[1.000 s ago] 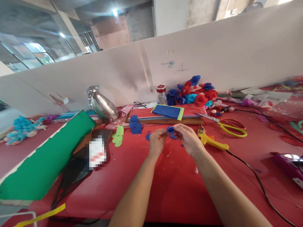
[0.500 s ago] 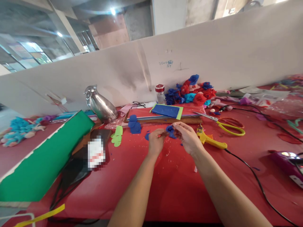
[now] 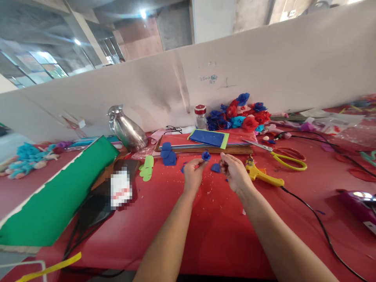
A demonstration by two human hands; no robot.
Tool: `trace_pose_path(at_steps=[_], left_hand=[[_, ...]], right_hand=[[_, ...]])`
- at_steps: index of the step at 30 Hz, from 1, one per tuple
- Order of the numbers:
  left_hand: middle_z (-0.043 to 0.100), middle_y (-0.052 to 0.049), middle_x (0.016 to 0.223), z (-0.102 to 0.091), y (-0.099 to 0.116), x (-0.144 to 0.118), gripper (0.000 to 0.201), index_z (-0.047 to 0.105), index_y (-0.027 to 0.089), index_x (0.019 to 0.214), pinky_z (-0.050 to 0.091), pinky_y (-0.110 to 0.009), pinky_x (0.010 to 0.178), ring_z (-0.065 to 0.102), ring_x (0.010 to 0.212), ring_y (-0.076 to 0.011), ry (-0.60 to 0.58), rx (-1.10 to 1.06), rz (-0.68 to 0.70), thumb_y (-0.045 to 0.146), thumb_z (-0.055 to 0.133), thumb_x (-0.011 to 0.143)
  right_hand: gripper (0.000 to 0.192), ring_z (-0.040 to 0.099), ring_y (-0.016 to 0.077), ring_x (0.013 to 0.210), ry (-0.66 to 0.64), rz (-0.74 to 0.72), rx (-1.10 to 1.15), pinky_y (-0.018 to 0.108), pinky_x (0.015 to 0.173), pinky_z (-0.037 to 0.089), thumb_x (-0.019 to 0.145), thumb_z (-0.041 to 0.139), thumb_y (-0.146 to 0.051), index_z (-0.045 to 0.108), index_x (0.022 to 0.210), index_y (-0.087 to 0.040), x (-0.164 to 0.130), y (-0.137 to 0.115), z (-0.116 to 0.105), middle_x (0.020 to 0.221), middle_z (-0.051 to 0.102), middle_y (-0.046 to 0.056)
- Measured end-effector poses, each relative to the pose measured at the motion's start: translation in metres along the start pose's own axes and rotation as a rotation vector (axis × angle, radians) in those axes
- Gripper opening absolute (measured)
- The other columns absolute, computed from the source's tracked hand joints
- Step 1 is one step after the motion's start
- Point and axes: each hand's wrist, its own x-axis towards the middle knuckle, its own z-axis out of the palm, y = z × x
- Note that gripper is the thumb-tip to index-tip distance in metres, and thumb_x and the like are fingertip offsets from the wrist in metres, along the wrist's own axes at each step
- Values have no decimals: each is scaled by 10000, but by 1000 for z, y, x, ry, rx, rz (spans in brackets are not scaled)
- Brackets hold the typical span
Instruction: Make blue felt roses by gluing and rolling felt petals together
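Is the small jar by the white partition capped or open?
Capped. The small jar stands upright against the partition with a red lid seated on top, just left of the pile of paper flowers. Its contents cannot be told.

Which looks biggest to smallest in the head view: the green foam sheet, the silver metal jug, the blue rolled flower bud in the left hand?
1. Green foam sheet, though it lies nearer the camera.
2. Silver metal jug.
3. Blue rolled flower bud, held by the left hand.
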Motion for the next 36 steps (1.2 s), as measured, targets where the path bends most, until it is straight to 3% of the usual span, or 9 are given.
trace_pose_path(at_steps=[4, 6, 9, 12, 14, 17, 26, 31, 36], left_hand=[[624, -10, 721, -7, -7, 8, 236, 624, 171, 785, 424, -237, 685, 553, 690, -132, 213, -13, 40, 401, 574, 796], [590, 2, 723, -13, -8, 13, 222, 591, 187, 807, 405, -221, 652, 520, 661, -117, 327, -2, 62, 398, 524, 829], [575, 9, 722, -26, -7, 20, 205, 566, 200, 787, 401, -215, 654, 514, 671, -117, 414, 21, 86, 390, 504, 835], [586, 12, 695, -37, -7, 27, 182, 586, 187, 746, 399, -220, 647, 513, 659, -120, 451, 30, 38, 364, 563, 782], [600, 13, 684, -42, -8, 30, 164, 620, 175, 740, 401, -224, 644, 515, 646, -117, 465, 19, -15, 337, 602, 740], [642, 2, 703, -43, -8, 30, 150, 664, 160, 733, 419, -236, 687, 546, 684, -126, 456, -23, -62, 302, 647, 685], [698, -31, 697, -7, -7, 11, 103, 704, 151, 690, 451, -283, 739, 614, 705, -162, 25, -40, -232, 250, 685, 666], [714, -39, 736, 1, -11, 6, 83, 722, 158, 737, 460, -284, 736, 621, 704, -158, -30, 5, -239, 195, 694, 668], [732, -59, 942, 2, -4, 4, 273, 728, 171, 919, 469, -277, 786, 642, 799, -153, -88, -145, -285, 248, 746, 657]], right_hand=[[478, 237, 89, 425, 57, -82, -41, 270, 433, 205, 688, 621, -620, 356, 561, -243, 4, 1, -5, 485, 323, -71], [459, 263, 102, 443, 109, -176, -171, 271, 455, 229, 762, 551, -604, 341, 568, -245, 5, 2, -8, 487, 322, -64], [315, 430, 137, 537, 88, -286, -642, 276, 525, 305, 844, 506, -446, 469, 616, -232, 3, 5, -10, 581, 508, -8], [106, 566, 181, 723, -35, -286, -1241, 283, 585, 357, 822, 530, -244, 633, 807, -225, -3, 8, -6, 875, 645, 62], [176, 605, 215, 825, -102, -240, -1521, 293, 609, 387, 821, 520, -189, 668, 915, -199, -7, 10, -3, 1020, 633, 115], [243, 635, 247, 862, -151, -170, -1686, 303, 601, 395, 868, 455, -173, 670, 980, -160, -8, 11, 0, 1076, 620, 156], [217, 637, 228, 812, -90, -237, -1486, 294, 584, 356, 847, 444, -153, 649, 898, -204, 3, 17, -9, 992, 674, 109], [156, 611, 219, 788, 2, -387, -1108, 301, 662, 396, 798, 450, -169, 600, 798, -209, 8, 20, -12, 856, 679, 85], [83, 586, 181, 640, -10, -339, -764, 295, 643, 414, 764, 476, -257, 554, 758, -227, 11, 24, -10, 687, 646, 19]])
